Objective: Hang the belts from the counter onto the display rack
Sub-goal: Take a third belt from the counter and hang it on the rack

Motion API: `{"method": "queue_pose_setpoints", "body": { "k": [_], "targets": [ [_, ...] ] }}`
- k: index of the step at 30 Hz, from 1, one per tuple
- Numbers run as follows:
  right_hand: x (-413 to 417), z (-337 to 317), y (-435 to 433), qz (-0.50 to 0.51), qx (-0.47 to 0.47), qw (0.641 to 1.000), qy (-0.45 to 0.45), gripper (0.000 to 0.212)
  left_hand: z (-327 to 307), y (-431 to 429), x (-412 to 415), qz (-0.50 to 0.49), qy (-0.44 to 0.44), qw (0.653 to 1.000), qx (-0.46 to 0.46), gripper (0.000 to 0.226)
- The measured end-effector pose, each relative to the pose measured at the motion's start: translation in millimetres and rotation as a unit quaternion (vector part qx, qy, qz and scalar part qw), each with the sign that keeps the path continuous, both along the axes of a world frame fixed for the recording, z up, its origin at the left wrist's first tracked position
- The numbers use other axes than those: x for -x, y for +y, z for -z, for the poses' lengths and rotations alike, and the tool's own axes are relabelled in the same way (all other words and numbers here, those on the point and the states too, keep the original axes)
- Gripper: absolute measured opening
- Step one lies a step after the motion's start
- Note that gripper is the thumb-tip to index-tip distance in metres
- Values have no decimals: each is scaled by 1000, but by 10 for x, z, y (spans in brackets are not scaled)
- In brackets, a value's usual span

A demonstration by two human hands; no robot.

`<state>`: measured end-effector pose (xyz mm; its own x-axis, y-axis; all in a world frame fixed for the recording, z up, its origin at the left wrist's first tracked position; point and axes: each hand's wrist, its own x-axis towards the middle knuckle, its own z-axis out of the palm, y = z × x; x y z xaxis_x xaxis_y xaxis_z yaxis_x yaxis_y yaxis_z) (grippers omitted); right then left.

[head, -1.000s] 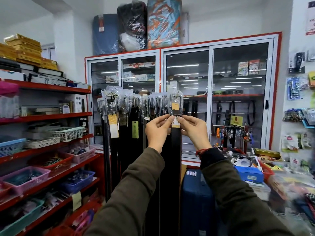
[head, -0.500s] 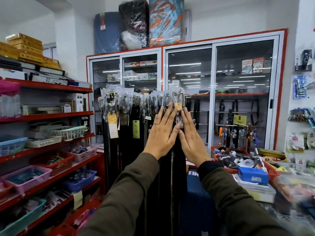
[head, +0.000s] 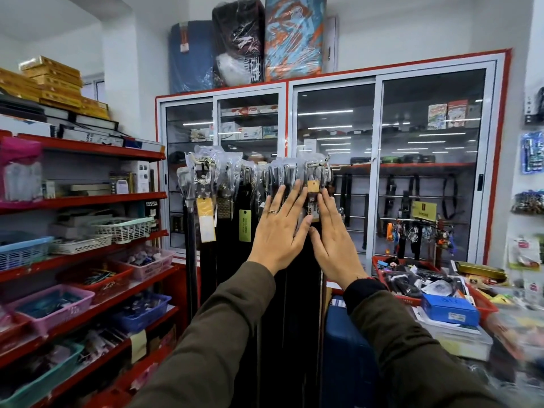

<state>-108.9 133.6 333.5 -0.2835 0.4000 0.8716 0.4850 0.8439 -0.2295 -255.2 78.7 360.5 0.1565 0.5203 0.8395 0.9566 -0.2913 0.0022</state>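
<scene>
Several black belts (head: 229,231) hang in a row from a white rack bar (head: 338,165), their buckles wrapped in clear plastic. The rightmost belt (head: 312,201) carries a tan tag and a white price label. My left hand (head: 279,231) lies flat and open against the belts, a ring on one finger. Just right of that belt, my right hand (head: 332,240) is also flat and open, fingers up. Neither hand holds anything. The lower ends of the belts are hidden behind my sleeves.
Red shelves (head: 88,198) with baskets of small goods fill the left side. A glass-door cabinet (head: 376,172) stands behind the rack, suitcases on top. A blue suitcase (head: 347,348) sits below the belts. The counter (head: 441,295) at right holds red trays and boxes.
A second ago both hands pinched the tag on the rightmost belt. They have let go and now lie flat and open against the hanging belts.
</scene>
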Motion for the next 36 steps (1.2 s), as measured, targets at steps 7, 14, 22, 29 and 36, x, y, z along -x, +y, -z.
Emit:
{"method": "queue_pose_setpoints", "body": {
  "k": [7,14,22,29,36],
  "targets": [
    [355,37,-299,28,-46,993,107,62,59,-339,334,-6,-44,993,-112,59],
    [990,37,-642,-19,-101,993,52,63,126,-679,1072,-15,-94,984,-153,60],
    [1712,162,-851,12,-114,991,-74,68,291,-818,1586,9,-112,989,-93,59],
    [1801,176,-699,99,-74,986,-109,70,284,-690,1681,36,-105,994,3,64],
    [1715,112,-725,94,-34,984,-148,72,241,-689,1633,1,-96,995,42,68]
  ]
}}
